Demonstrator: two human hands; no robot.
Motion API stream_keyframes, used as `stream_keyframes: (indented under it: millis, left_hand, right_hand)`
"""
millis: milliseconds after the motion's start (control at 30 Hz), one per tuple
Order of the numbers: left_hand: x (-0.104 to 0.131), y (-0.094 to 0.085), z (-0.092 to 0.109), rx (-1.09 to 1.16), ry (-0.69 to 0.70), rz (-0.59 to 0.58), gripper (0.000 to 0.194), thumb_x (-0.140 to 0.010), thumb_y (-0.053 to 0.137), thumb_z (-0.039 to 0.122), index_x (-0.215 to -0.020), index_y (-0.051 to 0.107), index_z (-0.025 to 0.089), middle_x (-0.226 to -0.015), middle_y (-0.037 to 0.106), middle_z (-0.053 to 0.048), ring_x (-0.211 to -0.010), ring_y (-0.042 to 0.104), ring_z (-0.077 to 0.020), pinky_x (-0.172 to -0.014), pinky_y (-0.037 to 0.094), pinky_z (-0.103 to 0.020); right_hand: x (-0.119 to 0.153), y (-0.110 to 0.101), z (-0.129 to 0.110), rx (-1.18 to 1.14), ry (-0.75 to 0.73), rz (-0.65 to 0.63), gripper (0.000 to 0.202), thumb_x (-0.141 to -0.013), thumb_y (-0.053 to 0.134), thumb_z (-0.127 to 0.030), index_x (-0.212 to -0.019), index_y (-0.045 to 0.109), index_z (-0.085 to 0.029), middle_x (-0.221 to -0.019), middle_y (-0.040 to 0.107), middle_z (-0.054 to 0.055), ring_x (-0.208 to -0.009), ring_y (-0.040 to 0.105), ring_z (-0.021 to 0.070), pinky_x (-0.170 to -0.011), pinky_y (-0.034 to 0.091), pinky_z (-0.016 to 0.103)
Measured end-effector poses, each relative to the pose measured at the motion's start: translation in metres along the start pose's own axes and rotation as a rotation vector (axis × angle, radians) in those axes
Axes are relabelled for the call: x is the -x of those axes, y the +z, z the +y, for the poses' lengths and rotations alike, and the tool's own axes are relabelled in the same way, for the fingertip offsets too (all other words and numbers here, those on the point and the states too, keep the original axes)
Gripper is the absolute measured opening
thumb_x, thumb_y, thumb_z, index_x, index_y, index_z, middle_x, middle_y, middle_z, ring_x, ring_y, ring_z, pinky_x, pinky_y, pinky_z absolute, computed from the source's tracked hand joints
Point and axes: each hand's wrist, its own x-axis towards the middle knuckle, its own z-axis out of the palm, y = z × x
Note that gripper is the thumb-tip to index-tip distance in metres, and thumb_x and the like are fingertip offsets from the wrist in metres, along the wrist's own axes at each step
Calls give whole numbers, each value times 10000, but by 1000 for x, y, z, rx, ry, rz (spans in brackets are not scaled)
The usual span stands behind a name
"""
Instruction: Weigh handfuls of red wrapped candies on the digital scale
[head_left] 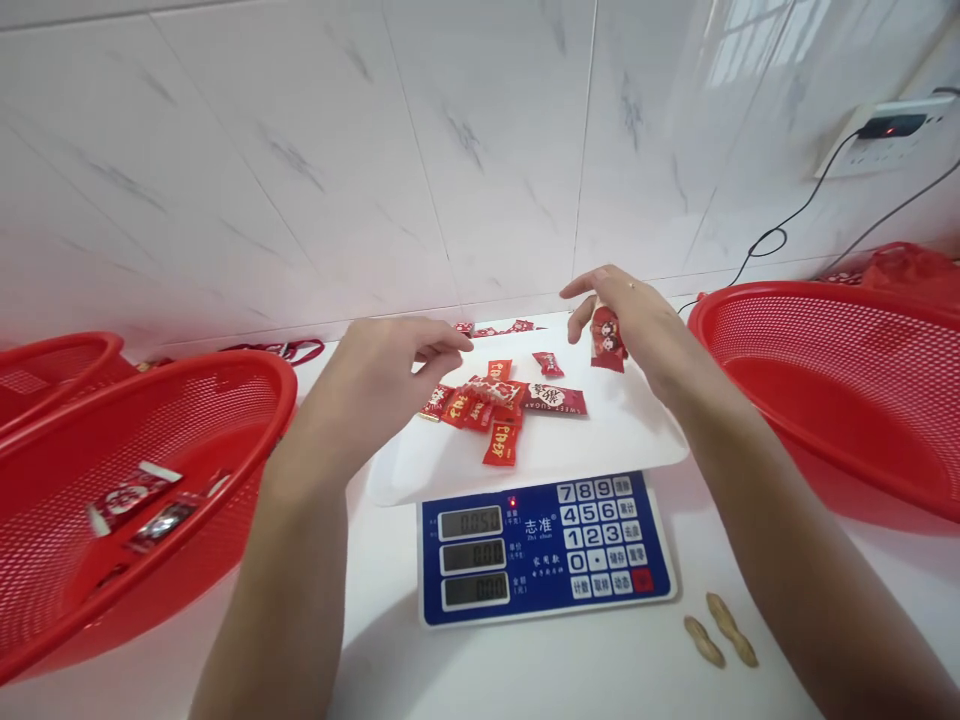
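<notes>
A red candy packet [607,338] with cartoon figures is held in my right hand [634,315], against the palm. The thumb and forefinger of that hand are apart, over the right side of a white scale tray [442,470]. My left hand [390,365] hovers at the tray's left side, fingers curved, a narrow gap beside the thumb, nothing seen in it. Between the hands lies a pile of red wrapped candies [487,400]. A dark red stick packet [556,399] touches the pile; a small twist-wrapped candy [548,364] lies apart behind it.
The scale's blue keypad panel [540,545] faces me, its top display showing about 0.050. Red mesh baskets stand left [262,400] and right [750,300]; the left one holds several packets [135,497]. Two peanuts [720,630] lie front right. A cable runs to a wall socket [870,140].
</notes>
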Motion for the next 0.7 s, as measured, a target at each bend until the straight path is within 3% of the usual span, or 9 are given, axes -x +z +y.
stream_keyframes:
  millis: [67, 133, 200, 333, 467, 533, 600, 700]
  left_hand:
    - [4, 0, 11, 127, 17, 14, 209, -884, 641, 357, -994, 782, 249, -1066, 795, -27, -928, 730, -219, -858, 575, -326]
    - [8, 2, 22, 246, 38, -51, 242, -871, 685, 389, -1062, 759, 260, -1037, 798, -7, -900, 741, -202, -817, 590, -299]
    - [11, 4, 29, 298, 59, -95, 246, -861, 716, 372, -1082, 733, 264, -984, 799, 12, -869, 747, -186, -780, 592, -273]
    - [12, 4, 28, 255, 67, -47, 99, -889, 692, 297, -975, 707, 250, -873, 781, 35, -829, 736, -158, -762, 577, -247]
    - [10, 3, 22, 230, 38, -90, 180, -888, 715, 390, -1014, 696, 263, -1006, 772, 26, -907, 725, -169, -774, 572, -261]
    - [10, 6, 23, 233, 37, -139, 231, -876, 724, 408, -1048, 678, 261, -1047, 763, 16, -932, 721, -184, -784, 568, -280]
    - [10, 9, 26, 216, 53, -160, 280, -860, 733, 418, -1069, 656, 249, -1047, 756, 1, -938, 715, -202, -794, 563, -305]
    - [11, 11, 28, 180, 60, -166, 229, -867, 697, 379, -1033, 640, 232, -989, 751, -9, -910, 706, -211, -769, 547, -312]
  right_hand:
    - [4, 8, 0, -69, -19, -81, 440, -1003, 471, -604, -1060, 627, -196, -781, 623, 15, -579, 500, 100, -554, 397, 241]
    - [9, 16, 1, -152, -54, -199, 486, -978, 494, -654, -1104, 627, -205, -856, 635, 22, -664, 554, 110, -621, 437, 244]
    - [13, 23, 1, -223, -64, -324, 476, -963, 529, -657, -1117, 625, -218, -889, 628, 17, -752, 585, 123, -697, 469, 252]
    - [16, 28, 2, -316, -17, -481, 400, -940, 606, -615, -1113, 600, -255, -870, 602, -15, -766, 592, 122, -689, 469, 251]
    - [16, 27, 3, -329, -51, -473, 368, -951, 617, -579, -1149, 641, -270, -1008, 638, -6, -866, 603, 113, -776, 480, 249]
    - [16, 27, 3, -327, -50, -453, 393, -948, 619, -583, -1191, 633, -275, -975, 655, -4, -874, 612, 123, -782, 480, 258]
    - [17, 28, 3, -330, -35, -447, 421, -951, 604, -598, -1231, 610, -284, -939, 668, -2, -853, 624, 134, -757, 483, 269]
    - [17, 27, 2, -318, -2, -453, 403, -956, 606, -579, -1239, 602, -292, -1052, 690, 11, -966, 644, 147, -829, 497, 279]
